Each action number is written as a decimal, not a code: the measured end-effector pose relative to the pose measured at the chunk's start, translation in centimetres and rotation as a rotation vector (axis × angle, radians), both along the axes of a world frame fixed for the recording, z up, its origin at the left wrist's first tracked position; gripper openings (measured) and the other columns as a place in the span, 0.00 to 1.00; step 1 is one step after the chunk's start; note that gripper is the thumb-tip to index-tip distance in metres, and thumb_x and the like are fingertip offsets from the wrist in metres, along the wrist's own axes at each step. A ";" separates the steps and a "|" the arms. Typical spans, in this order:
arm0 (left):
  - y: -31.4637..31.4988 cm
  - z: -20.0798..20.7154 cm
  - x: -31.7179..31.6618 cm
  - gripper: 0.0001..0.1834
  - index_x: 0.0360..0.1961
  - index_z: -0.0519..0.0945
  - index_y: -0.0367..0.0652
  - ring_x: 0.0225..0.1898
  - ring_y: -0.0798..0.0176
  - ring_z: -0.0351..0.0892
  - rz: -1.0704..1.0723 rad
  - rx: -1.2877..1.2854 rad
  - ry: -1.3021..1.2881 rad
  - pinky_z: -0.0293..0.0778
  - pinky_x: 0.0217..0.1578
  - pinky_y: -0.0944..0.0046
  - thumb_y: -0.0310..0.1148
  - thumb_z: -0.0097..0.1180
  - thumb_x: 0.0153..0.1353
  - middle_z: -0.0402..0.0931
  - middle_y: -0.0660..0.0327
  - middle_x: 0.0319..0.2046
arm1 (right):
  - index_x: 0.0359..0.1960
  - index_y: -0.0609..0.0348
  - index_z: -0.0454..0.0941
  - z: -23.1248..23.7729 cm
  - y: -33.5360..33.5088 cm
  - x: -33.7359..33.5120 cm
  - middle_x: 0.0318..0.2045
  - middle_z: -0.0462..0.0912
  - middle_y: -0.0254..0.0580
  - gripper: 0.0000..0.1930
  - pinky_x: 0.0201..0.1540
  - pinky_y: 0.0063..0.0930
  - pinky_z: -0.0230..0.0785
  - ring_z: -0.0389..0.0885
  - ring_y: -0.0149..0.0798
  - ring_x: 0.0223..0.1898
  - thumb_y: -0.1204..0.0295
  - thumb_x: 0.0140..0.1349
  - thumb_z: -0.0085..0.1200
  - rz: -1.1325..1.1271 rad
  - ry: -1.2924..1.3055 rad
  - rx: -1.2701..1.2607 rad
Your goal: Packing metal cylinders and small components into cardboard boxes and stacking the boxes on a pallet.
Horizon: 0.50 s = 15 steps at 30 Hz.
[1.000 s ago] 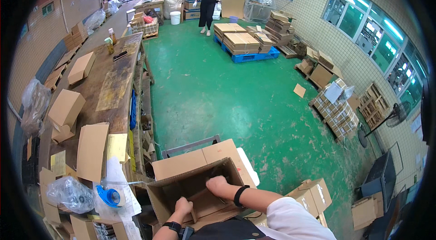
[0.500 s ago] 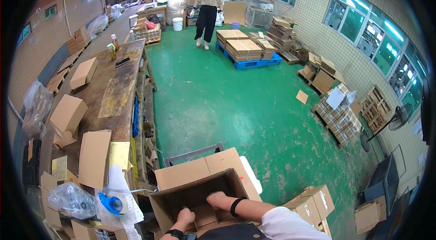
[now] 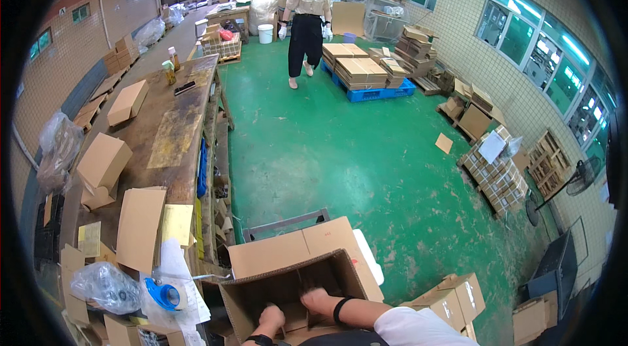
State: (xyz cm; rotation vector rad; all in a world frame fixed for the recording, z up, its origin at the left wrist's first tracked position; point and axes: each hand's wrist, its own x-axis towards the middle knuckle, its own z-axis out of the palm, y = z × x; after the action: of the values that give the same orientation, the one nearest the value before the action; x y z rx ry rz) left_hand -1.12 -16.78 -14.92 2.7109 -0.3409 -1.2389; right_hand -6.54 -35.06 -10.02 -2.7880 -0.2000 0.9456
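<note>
**Both hands down inside the open carton**

Since a moment ago the view has dropped and pushed forward: the large open brown cardboard box now sits lower at the bottom of the picture, and the person in a pale blouse and black trousers at the far end of the green floor looms larger and nearer than before. The two hands have sunk further into the box. The left hand, with a dark band at its wrist, is curled with its knuckles up near the box's inner left side; I cannot tell whether it grips anything. The right hand, with a black wristband behind it, lies palm down with its fingers loosely spread on the cardboard at the bottom of the box, holding nothing that I can see.

The box stands just right of the long worn wooden surface, its back flaps folded outward and flat, its inside dark and shadowed. A white slab shows just beyond its right flap. On the surface to the left lie a blue tape dispenser, a crumpled clear plastic bag and flat sheets of cardboard. Small closed cartons sit on the floor to the right.
</note>
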 end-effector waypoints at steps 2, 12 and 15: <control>-0.8 0.6 0.5 0.24 0.52 0.74 0.33 0.54 0.46 0.74 0.053 0.079 0.101 0.71 0.53 0.53 0.39 0.49 0.59 0.73 0.44 0.52 | 0.36 0.54 0.84 -0.8 -0.4 -0.2 0.39 0.84 0.44 0.10 0.42 0.35 0.76 0.83 0.43 0.43 0.70 0.51 0.59 0.043 -0.092 -0.007; 0.5 4.3 0.4 0.34 0.51 0.75 0.31 0.54 0.46 0.73 -0.077 0.131 0.113 0.70 0.53 0.55 0.54 0.49 0.59 0.73 0.43 0.51 | 0.48 0.59 0.80 0.6 0.0 1.0 0.52 0.78 0.47 0.16 0.47 0.51 0.74 0.77 0.50 0.53 0.70 0.57 0.56 -0.049 0.205 -0.056; 0.8 3.2 0.7 0.32 0.47 0.77 0.29 0.54 0.45 0.72 -0.268 0.083 0.028 0.70 0.52 0.56 0.53 0.48 0.61 0.73 0.40 0.50 | 0.48 0.58 0.80 -0.6 0.2 2.0 0.51 0.79 0.46 0.16 0.47 0.52 0.73 0.77 0.51 0.52 0.69 0.58 0.55 0.024 0.218 -0.101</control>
State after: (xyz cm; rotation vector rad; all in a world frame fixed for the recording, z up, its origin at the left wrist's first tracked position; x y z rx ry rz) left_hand -0.37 -16.00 -11.74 2.7838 -0.6832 -1.3830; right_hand -4.50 -34.86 -10.60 -2.7482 -0.1572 1.2892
